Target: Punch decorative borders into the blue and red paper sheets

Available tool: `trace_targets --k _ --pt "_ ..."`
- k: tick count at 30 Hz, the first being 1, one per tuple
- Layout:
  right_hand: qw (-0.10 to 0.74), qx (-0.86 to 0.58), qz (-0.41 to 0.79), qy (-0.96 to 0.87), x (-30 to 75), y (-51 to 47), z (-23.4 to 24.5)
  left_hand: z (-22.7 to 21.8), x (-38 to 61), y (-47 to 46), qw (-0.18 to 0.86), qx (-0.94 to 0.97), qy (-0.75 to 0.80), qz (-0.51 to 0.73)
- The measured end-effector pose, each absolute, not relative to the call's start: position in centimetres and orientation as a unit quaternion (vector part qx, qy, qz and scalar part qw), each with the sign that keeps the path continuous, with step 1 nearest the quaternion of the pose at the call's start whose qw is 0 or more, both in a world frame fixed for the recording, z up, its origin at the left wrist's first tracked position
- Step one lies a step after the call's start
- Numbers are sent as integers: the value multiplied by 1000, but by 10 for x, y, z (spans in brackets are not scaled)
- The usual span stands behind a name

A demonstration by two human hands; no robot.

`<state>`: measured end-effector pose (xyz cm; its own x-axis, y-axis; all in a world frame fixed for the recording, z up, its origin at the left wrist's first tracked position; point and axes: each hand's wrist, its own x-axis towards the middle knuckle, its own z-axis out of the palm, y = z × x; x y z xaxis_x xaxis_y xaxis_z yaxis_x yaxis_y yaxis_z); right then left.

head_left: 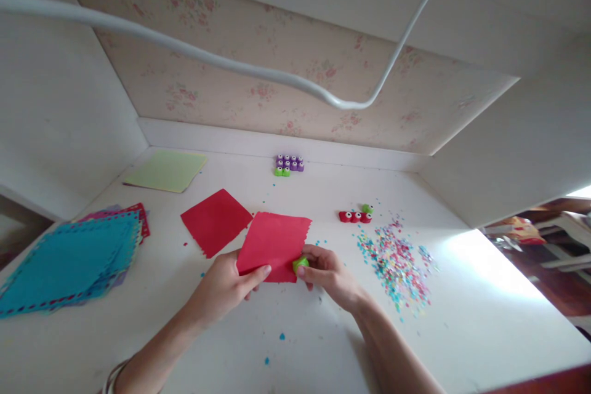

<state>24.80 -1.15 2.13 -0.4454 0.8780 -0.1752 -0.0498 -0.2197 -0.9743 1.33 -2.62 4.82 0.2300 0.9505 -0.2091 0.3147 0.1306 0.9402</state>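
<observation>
My left hand is closed on the lower left part of a red sheet of paper, thumb on top and fingers beneath. The sheet is held above the white table, and its right edge looks notched. At that edge my right hand grips a small green craft punch between thumb and fingers. The punch sits on the paper's lower right edge; whether it is pressed down I cannot tell. Behind the held sheet, a second red square of paper lies flat on the table.
A stack of blue punched sheets lies at left, with pale green paper behind it. Purple punches stand near the wall. Red punches and a green one stand beside a pile of confetti. A white cable hangs across.
</observation>
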Motion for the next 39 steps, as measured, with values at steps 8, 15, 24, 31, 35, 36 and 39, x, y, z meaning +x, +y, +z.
trace_targets --k 8,15,24,31,35,36,39 --pt "391 -378 701 -461 242 -14 21 47 16 -26 536 559 536 335" --pt "408 -384 721 -407 238 -18 23 45 16 -24 546 543 539 341" --pt "426 -353 751 -361 233 -17 26 45 17 -23 548 539 542 341" --pt "433 -375 736 -360 230 -18 25 44 17 -24 552 529 544 345" --pt "444 -374 721 -378 228 -18 23 41 17 -24 557 533 536 344" --pt "445 -372 719 -383 228 -18 22 41 16 -24 558 533 535 344" --pt "451 -366 715 -390 227 -19 22 41 16 -24 560 534 532 344"
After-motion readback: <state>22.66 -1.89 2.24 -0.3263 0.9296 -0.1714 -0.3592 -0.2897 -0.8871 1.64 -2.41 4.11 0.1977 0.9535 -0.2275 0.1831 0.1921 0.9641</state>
